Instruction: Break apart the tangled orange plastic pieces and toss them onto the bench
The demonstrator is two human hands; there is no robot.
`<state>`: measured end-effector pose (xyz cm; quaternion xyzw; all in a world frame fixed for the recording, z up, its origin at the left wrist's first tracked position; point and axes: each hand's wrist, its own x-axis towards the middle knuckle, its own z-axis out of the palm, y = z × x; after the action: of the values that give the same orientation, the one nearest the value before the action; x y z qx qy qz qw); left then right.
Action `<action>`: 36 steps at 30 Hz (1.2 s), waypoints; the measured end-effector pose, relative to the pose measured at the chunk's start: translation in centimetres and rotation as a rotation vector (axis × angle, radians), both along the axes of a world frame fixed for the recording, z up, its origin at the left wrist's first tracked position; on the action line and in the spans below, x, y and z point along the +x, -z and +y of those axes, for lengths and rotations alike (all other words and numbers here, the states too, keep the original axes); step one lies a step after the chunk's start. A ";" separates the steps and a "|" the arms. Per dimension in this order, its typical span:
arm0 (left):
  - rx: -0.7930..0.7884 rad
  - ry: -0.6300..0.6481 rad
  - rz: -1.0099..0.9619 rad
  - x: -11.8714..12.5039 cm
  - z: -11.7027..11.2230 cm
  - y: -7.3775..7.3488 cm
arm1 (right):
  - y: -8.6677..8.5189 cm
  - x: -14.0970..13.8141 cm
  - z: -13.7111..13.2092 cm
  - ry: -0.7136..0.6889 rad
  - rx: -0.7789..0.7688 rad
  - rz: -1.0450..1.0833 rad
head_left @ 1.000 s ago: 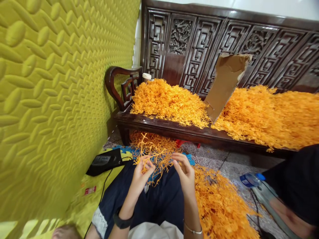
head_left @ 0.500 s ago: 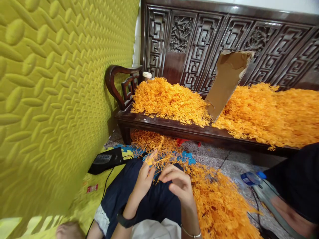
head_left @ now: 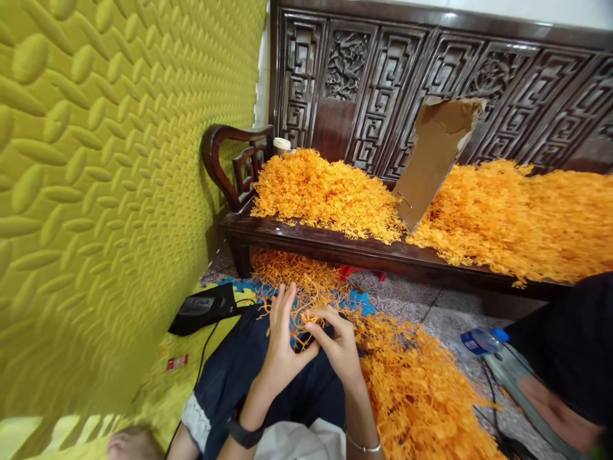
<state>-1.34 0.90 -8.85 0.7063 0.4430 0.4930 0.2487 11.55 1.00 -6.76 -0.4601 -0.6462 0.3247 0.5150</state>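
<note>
Above my lap, my left hand (head_left: 281, 338) is raised with its fingers stretched upward and its thumb reaching toward my right hand. My right hand (head_left: 338, 345) is closed in a pinch, thumb against index finger, on a small orange branching plastic piece (head_left: 310, 315). The two thumbs come close together, and I cannot tell whether they touch. Behind the hands lies a tangle of thin orange strands (head_left: 316, 281), partly hidden by my fingers. A larger heap of orange plastic pieces (head_left: 416, 390) spreads along my right side.
A dark carved wooden bench (head_left: 306, 233) carries orange heaps (head_left: 325, 191), split by a leaning cardboard sheet (head_left: 433, 156). A yellow foam mat (head_left: 119, 191) stands at left. A black device (head_left: 204, 308), a plastic bottle (head_left: 483, 342) and another person's foot (head_left: 546, 399) lie around.
The orange piece at my left fingers is no longer there, and those fingers now point up. My right hand has moved up and left, its fingers closing into a pinch on an orange piece.
</note>
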 end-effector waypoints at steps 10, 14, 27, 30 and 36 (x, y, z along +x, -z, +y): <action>-0.292 0.147 -0.151 0.8 -0.1 0.1 | -0.6 1.0 -0.4 0.081 0.071 0.042; -0.373 0.255 -0.147 1.3 -0.4 -0.5 | 0.0 1.9 -0.3 -0.015 -0.084 0.315; -0.533 0.469 -0.339 2.7 0.2 -1.6 | 0.4 0.1 -0.8 0.398 -0.092 0.779; -0.527 0.472 -0.351 2.8 0.4 -1.5 | 0.3 0.0 -0.4 0.473 -0.016 0.758; -0.541 0.518 -0.375 3.0 0.1 -2.1 | -0.8 -0.2 -1.2 0.545 0.238 0.609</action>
<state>1.69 1.02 -6.77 0.6017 0.3112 0.4001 0.6173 11.39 -0.17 -5.93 -0.4345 -0.3523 0.2211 0.7989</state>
